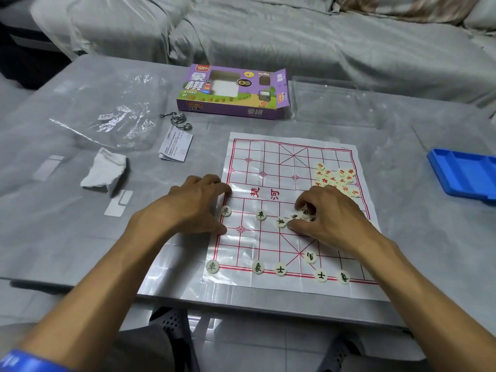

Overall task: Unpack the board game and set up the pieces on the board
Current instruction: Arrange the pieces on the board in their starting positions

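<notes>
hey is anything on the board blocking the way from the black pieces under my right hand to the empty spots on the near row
Nothing visible does. Between the right hand with its cluster of black pieces and the near row lies bare board; only one black piece sits there, easy to pass.

board far-left squares (257, 159): free | far-right: red pieces (336, 178) clustered | near rows: black pieces (280, 269) spaced apart | tabletop (67, 237) left of board: open | beyond: box (233, 92), leaflet (175, 146) | right: blue tray (464, 173)
</notes>
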Demonstrator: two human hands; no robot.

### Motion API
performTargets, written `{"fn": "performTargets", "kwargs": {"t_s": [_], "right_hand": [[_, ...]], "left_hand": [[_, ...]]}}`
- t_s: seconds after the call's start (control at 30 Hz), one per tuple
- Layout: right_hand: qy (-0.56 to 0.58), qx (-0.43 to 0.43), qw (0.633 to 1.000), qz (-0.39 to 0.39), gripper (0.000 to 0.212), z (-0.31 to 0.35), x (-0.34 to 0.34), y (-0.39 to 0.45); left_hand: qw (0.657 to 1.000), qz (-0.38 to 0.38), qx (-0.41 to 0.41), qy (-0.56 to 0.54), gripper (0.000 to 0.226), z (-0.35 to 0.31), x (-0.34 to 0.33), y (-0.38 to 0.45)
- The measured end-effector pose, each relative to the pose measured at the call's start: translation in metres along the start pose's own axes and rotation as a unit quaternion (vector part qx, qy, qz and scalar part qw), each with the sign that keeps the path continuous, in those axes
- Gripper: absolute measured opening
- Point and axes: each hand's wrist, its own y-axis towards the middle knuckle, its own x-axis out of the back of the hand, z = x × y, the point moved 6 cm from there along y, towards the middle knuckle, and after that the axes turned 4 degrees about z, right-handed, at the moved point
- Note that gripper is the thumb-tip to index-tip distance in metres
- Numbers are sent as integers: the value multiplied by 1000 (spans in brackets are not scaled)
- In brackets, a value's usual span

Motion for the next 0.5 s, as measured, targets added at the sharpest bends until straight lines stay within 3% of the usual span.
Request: {"fn": "performTargets", "kwargs": {"t_s": [0.23,0.33,0.5], "right_hand": [[46,21,999,-13,21,12,8,-3],[93,76,993,0,19,46,8,-16],[62,172,982,50,22,95,-24,-33]], "left_hand": [[1000,-1,-6,-4,87,-2,2,-4],[1000,-1,-2,-3,88,-1,2,-3],[1000,-5,4,-3,89,0,0,0]]}}
